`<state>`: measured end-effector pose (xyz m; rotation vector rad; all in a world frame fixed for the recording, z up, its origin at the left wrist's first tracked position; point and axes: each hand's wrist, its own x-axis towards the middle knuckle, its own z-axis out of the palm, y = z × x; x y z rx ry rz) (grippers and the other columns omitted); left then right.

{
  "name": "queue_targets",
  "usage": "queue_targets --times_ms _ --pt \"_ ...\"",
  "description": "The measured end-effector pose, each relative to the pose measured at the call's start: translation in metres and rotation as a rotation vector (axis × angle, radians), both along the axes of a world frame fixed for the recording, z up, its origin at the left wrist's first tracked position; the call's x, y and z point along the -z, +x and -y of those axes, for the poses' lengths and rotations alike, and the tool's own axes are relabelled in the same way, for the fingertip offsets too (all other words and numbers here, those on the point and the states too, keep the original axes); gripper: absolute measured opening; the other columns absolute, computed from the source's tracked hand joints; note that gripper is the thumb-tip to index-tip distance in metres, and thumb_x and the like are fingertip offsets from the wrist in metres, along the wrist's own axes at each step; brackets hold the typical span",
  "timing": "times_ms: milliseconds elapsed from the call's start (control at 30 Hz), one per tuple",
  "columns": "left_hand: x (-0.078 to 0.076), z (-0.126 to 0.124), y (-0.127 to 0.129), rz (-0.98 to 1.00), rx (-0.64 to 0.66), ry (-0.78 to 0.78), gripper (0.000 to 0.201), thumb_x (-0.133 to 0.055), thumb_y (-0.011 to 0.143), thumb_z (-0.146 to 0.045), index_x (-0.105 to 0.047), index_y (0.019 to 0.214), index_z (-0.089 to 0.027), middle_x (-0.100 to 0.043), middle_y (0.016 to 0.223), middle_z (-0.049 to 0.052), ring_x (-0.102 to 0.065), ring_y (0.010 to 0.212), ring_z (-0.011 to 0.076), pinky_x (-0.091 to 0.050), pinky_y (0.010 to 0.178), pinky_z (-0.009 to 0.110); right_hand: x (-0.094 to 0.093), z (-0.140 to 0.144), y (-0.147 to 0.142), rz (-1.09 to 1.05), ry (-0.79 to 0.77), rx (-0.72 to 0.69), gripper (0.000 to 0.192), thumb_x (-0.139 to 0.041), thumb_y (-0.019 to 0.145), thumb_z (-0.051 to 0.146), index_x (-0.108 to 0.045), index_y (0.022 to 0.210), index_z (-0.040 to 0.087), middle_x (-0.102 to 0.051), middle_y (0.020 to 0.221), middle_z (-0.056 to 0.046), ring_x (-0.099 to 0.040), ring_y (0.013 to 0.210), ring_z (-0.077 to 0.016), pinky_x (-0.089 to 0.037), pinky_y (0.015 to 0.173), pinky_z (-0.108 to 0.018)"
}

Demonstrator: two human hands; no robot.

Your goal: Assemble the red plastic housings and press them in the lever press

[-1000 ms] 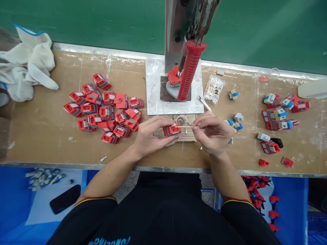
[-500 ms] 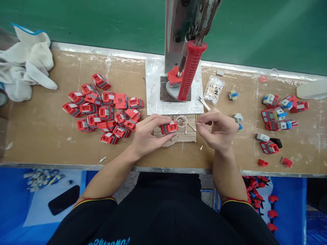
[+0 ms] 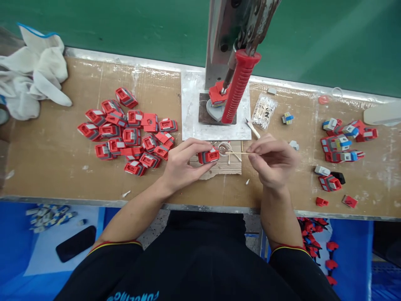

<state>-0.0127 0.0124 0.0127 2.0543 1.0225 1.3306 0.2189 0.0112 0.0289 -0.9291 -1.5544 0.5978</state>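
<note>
**Head view: two hands at a press counter, a red part and a thin stick between them**

Head view cuts off the upright press (image 3: 228,37) at the top edge, so its upper part is out of sight; its red ribbed handle (image 3: 239,85) slants down in front of the part seated under it and hides much of that. The tip of the thin stick (image 3: 239,153) meets a small clear dish (image 3: 223,147), and whether it touches inside cannot be made out.

A green wall runs behind the brown counter (image 3: 50,163), whose front edge crosses the lower frame above blue bins. White cloths (image 3: 34,75) lie bunched at the far left. A heap of red-and-grey parts (image 3: 125,131) spreads left of centre; a smaller group with blue and white pieces (image 3: 343,140) sits well apart at the right. A bag of cotton swabs (image 3: 262,110) lies just beside the press base.

Both forearms reach forward from black sleeves. The left hand (image 3: 181,165) pinches one red part (image 3: 208,156) between thumb and fingers, just above a scrap of cardboard (image 3: 221,167) at the counter's middle. The right hand (image 3: 274,161) is curled, fingertips gripping the stick, which points left toward the dish.
</note>
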Motion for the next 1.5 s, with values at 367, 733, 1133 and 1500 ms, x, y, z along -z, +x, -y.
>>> queue_targets --times_ms 367,733,1133,1500 --pt "0.001 0.001 -0.002 -0.060 0.004 -0.017 0.023 -0.086 0.087 -0.028 -0.075 0.105 -0.021 -0.081 0.102 0.005 -0.079 0.092 0.0182 -0.067 0.082 0.031 0.002 0.003 -0.020 -0.070 -0.029 -0.147 0.011 -0.077 0.086 0.020 -0.068 0.082 0.025 -0.077 0.073 0.001 -0.070 0.061 -0.0160 -0.054 0.057 -0.032" --pt "0.001 0.000 -0.002 -0.041 0.016 0.014 0.024 -0.086 0.086 -0.024 -0.075 0.107 -0.021 -0.082 0.102 0.005 -0.079 0.092 0.0180 -0.067 0.082 0.031 0.002 0.004 -0.019 -0.041 -0.034 -0.131 0.013 -0.077 0.084 0.015 -0.069 0.081 0.025 -0.076 0.070 0.002 -0.071 0.062 -0.0157 -0.055 0.058 -0.032" --pt "0.000 0.000 -0.003 -0.050 -0.002 0.026 0.025 -0.086 0.085 -0.022 -0.076 0.107 -0.022 -0.081 0.102 0.004 -0.079 0.092 0.0180 -0.067 0.082 0.030 0.002 0.001 -0.012 -0.019 -0.017 -0.123 0.016 -0.075 0.082 0.011 -0.071 0.084 0.026 -0.077 0.074 0.002 -0.071 0.064 -0.0163 -0.055 0.060 -0.032" --pt "-0.004 0.001 -0.002 -0.048 -0.003 0.018 0.023 -0.087 0.084 -0.024 -0.077 0.105 -0.021 -0.081 0.100 0.004 -0.078 0.088 0.0174 -0.067 0.080 0.030 0.000 -0.001 -0.007 -0.101 0.008 -0.057 0.012 -0.078 0.087 0.023 -0.068 0.083 0.027 -0.074 0.070 0.001 -0.065 0.058 -0.0158 -0.048 0.053 -0.032"
